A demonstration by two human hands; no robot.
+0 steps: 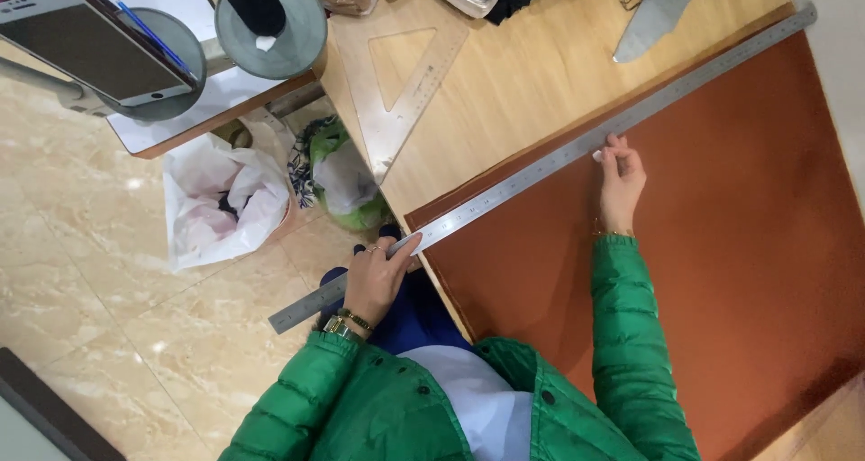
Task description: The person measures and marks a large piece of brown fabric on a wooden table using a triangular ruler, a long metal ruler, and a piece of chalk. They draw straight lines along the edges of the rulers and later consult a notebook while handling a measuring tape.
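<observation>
While long steel ruler (541, 166) lies diagonally along upper edge of brown sheet (721, 272) on wooden table (532, 73), left hand (377, 276) grips ruler's near end past table edge, fingers closed on it. Right hand (620, 174) presses ruler mid-length, fingertips together on metal. Green padded sleeves on both arms. Clear set square (401, 91) on table, well apart. White bag (221, 200) on floor.

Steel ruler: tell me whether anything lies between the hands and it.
Nothing visible does. The left hand already rests on the steel ruler at its near end, off the table edge, and the right hand touches its edge midway, over the brown sheet.
</observation>
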